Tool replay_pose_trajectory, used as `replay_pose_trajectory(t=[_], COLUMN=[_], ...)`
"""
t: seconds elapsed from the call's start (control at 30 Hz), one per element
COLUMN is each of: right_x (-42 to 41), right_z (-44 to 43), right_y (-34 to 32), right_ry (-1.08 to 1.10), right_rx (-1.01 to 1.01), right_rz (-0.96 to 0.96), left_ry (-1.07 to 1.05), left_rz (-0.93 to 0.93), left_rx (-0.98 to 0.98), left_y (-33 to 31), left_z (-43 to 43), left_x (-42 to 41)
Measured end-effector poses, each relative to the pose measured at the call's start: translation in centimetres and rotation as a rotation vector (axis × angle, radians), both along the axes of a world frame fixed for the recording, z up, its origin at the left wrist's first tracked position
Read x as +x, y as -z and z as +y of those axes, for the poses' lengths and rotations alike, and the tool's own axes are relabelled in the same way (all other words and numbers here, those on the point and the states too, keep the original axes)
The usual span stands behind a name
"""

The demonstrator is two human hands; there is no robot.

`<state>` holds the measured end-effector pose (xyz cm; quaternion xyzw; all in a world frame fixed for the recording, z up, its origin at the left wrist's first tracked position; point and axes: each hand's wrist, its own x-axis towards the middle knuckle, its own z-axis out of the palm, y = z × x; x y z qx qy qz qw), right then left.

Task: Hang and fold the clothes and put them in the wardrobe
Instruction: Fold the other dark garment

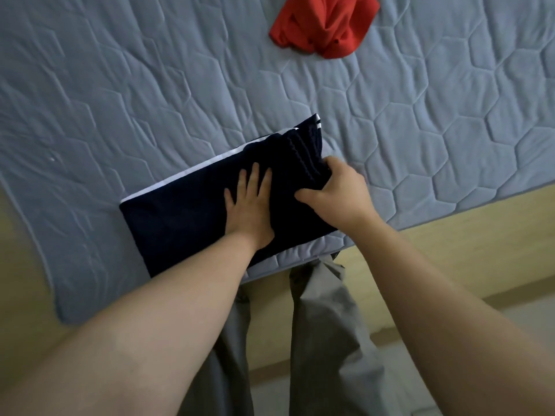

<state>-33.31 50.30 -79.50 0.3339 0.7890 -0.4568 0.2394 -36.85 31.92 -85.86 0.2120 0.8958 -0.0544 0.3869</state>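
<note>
A dark navy garment (180, 217) with a white stripe along its far edge lies folded into a rectangle at the near edge of the bed. My left hand (250, 205) presses flat on its middle with straight, spread fingers. My right hand (333, 190) grips the garment's right end, fingers curled round the bunched fabric. A crumpled red garment (326, 24) lies further back on the bed, apart from both hands.
The bed's blue-grey quilted mattress (150, 85) fills most of the view. Its wooden frame (468, 232) runs along the right and near side. My legs in grey trousers (324, 325) stand against the bed edge, with pale floor to the right.
</note>
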Motion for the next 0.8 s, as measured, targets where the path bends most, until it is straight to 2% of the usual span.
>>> replay_pose_trajectory(t=[0.07, 0.13, 0.2, 0.3, 0.4, 0.47, 0.53, 0.63, 0.8], right_x=[-0.7, -1.1, -1.3, -1.4, -1.5, -1.6, -1.7, -1.5, -1.0], right_z=[-2.2, -4.7, -7.9, -13.3, -19.0, -22.8, -26.7, -30.5, -35.2], right_y=[-1.9, -3.7, -5.3, -7.0, -7.0, -5.9, -4.3, -1.7, 0.9], right_ry=[-0.029, -0.063, -0.096, -0.152, -0.244, -0.303, -0.365, -0.445, -0.520], right_rx=[0.043, 0.081, 0.103, 0.113, 0.162, 0.188, 0.205, 0.252, 0.333], right_rz=[-0.001, 0.017, 0.068, 0.147, 0.189, 0.205, 0.181, 0.105, 0.079], left_ry=[-0.022, -0.188, -0.531, -1.110, -1.588, -1.758, -1.831, -1.798, -1.542], left_rz=[-0.043, -0.082, -0.005, 0.107, -0.120, -0.359, -0.521, -0.625, -0.608], left_rx=[0.147, 0.435, 0.596, 0.512, 0.554, 0.586, 0.632, 0.712, 0.674], left_y=[-0.3, -1.3, -2.6, -3.6, -4.2, -4.8, -4.7, -4.4, -3.4], left_z=[-1.3, -2.9, -5.3, -10.3, -15.8, -18.7, -21.5, -23.8, -26.6], left_x=[-0.9, -2.4, -3.6, -5.2, -6.4, -6.6, -6.6, -7.1, -7.9])
